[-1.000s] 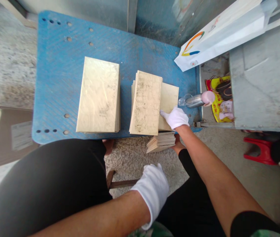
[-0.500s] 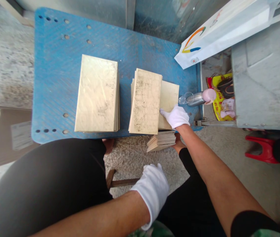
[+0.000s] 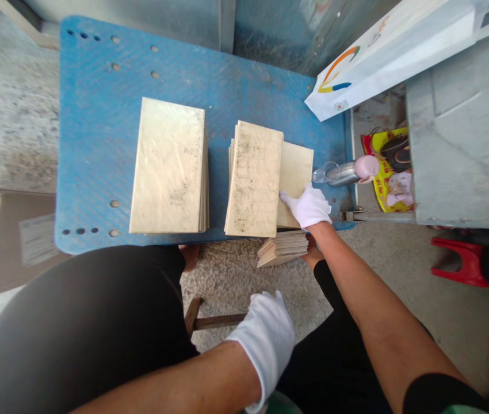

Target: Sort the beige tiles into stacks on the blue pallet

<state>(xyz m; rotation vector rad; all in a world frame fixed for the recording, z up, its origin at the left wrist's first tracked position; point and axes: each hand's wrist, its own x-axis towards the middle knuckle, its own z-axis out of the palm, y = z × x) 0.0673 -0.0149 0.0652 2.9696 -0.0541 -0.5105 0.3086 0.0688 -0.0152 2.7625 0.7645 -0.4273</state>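
My right hand (image 3: 308, 207), in a white glove, rests on the near part of a pale, flat rectangular board (image 3: 295, 167). Its thumb is stretched left towards the taller middle stack of boards (image 3: 256, 178), apart from the other fingers, which show only partly. My left hand (image 3: 266, 332), also gloved in white, hovers over my lap with its fingers curled under; anything inside them is hidden. A wider stack of boards (image 3: 167, 167) stands on the left, its pale top smudged with dark marks. Lower down, by my leg, is another stack of thin boards (image 3: 282, 249).
The boards lie on a blue table (image 3: 93, 126) with holes. At its right end are a steel flask with a pink top (image 3: 350, 171) and a white paper bag (image 3: 382, 54). A grey metal surface (image 3: 464, 138) adjoins. A red stool (image 3: 460, 261) and cardboard box (image 3: 7, 230) stand on the floor.
My left hand has sunk slightly towards my lap. The right hand keeps its place on the board, and the stacks have not moved.
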